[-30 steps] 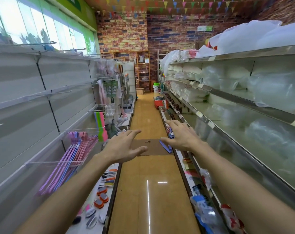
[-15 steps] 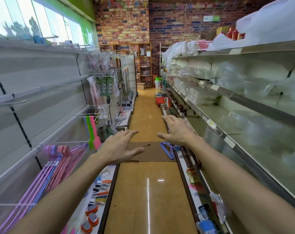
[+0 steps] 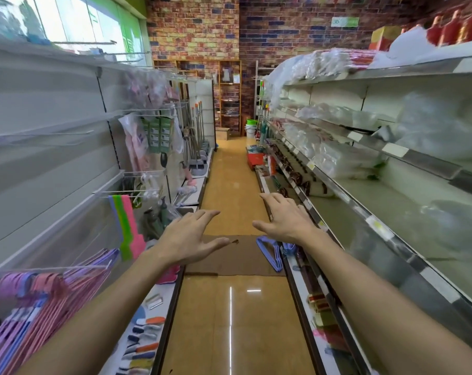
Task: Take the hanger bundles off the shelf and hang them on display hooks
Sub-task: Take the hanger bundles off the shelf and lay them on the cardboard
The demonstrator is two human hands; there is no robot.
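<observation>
Hands are reaching out over the aisle, left hand [image 3: 187, 239] and right hand [image 3: 283, 221] both spread, gripping nothing. Blue hangers [image 3: 271, 253] are lying on the right shelf [image 3: 305, 282], just below the right hand.

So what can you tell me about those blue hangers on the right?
The blue hangers are a bundle of thin ones that look like plastic, stacked together. They lean tilted at the edge of the bottom shelf, sticking out over the cardboard on the floor. The right hand hovers above them; contact cannot be told.
</observation>
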